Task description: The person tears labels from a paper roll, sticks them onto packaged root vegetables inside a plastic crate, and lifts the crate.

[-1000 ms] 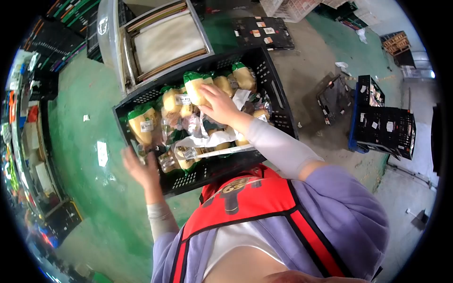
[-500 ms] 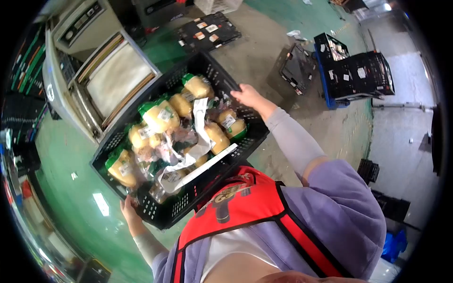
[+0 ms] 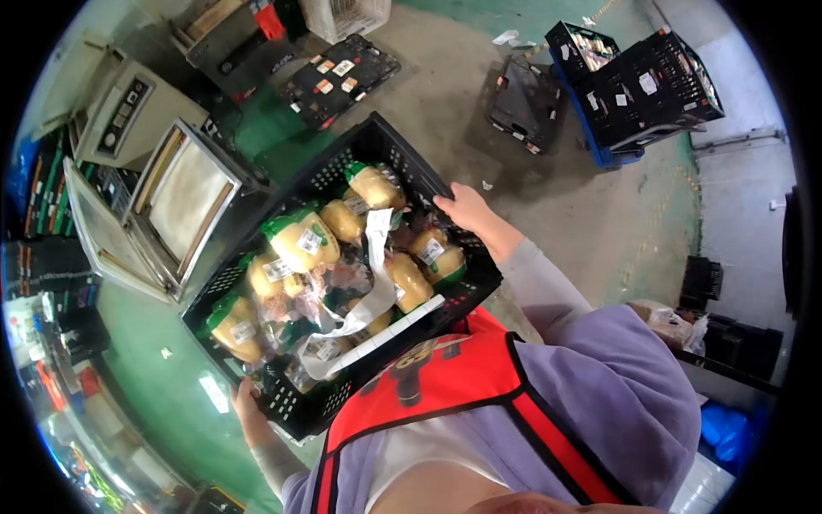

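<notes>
In front of my torso I carry a black perforated plastic crate (image 3: pixel 475 291), tilted across the view. My left hand (image 3: pixel 247 401) is closed on its near left corner, fingers partly hidden by the crate. At the opposite end, my right hand (image 3: pixel 467 208) wraps over the rim. Inside lie several pale yellow, plastic-wrapped packs (image 3: pixel 306 242) with green ends and white labels. Among them are reddish, clear-bagged pieces that I cannot identify. A long white paper strip (image 3: pixel 377 257) curls over the packs, and a flat white strip (image 3: pixel 390 321) lies along the crate's near side.
A machine with a control panel (image 3: pixel 127 116) and a raised framed lid (image 3: pixel 184 197) stands left of the crate. Ahead on the floor lie a black folded crate (image 3: pixel 342 79) and another black crate (image 3: pixel 527 104). Loaded crates (image 3: pixel 642 90) sit on a blue dolly (image 3: pixel 599 154) at far right.
The view has turned and moved, so the machine and floor crates appear shifted. The crate sits slightly lower and further right in view, both hands still holding it.
</notes>
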Motion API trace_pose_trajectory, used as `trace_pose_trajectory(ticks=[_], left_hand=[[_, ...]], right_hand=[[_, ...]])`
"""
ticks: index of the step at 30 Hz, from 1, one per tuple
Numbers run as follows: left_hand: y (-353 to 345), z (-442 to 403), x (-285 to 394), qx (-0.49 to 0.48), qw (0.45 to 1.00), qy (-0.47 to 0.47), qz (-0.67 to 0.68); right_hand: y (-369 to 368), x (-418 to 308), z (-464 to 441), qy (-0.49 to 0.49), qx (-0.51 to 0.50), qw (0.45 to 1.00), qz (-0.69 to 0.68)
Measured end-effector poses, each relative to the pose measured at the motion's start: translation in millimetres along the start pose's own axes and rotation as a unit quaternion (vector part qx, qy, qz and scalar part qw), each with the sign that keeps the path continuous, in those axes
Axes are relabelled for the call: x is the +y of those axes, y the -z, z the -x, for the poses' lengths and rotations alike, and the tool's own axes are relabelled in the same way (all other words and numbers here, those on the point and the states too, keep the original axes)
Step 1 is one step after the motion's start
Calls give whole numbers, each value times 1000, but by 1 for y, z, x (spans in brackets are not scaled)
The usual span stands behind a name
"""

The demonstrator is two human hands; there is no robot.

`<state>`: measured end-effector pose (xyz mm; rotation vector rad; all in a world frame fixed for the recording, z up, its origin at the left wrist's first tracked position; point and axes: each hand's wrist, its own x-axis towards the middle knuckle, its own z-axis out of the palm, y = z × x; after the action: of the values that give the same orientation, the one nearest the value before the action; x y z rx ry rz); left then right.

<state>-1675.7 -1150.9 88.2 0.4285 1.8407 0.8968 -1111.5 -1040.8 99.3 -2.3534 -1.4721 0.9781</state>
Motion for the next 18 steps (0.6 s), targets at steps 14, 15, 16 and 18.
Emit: trace_pose_trajectory(ticks=[14, 15, 16, 18], left_hand=[[-263, 154, 143, -79, 991, -66, -84], [-284, 150, 151, -81, 990, -59, -97], [-300, 147, 160, -113, 989, -54, -78], [-335, 142, 173, -115, 988, -59, -90]], right_hand=[[283, 158, -21, -103, 59, 989, -90], [302, 164, -29, -124, 37, 985, -119], [314, 172, -38, -130, 44, 985, -108], [342, 181, -53, -133, 54, 982, -122]])
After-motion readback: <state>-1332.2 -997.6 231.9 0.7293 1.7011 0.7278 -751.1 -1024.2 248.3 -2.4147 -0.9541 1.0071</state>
